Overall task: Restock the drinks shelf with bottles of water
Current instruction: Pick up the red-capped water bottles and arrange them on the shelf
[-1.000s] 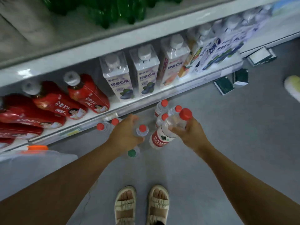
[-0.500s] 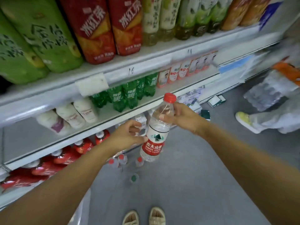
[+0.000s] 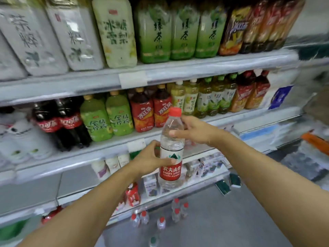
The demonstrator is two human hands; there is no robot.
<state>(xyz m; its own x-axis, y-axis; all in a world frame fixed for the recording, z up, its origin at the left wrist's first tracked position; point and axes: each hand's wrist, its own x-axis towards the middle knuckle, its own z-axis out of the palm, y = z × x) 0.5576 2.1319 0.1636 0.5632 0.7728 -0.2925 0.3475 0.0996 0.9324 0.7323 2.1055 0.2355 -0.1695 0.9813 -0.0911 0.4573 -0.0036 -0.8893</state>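
I hold one clear water bottle with a red cap and red label upright in front of the drinks shelves. My left hand grips its lower half at the label from the left. My right hand holds its upper half from the right, thumb across the front. Several more red-capped water bottles stand on the grey floor below, close to the bottom shelf.
The drinks shelf behind the bottle carries cola, green tea and red iced-tea bottles. Larger bottles fill the shelf above. Cartons line the lower shelves. Wrapped water packs and small green boxes lie on the floor at right.
Both hands have lifted the water bottle from near the floor up to the middle shelves. My view has tilted up from the floor to the shelves.
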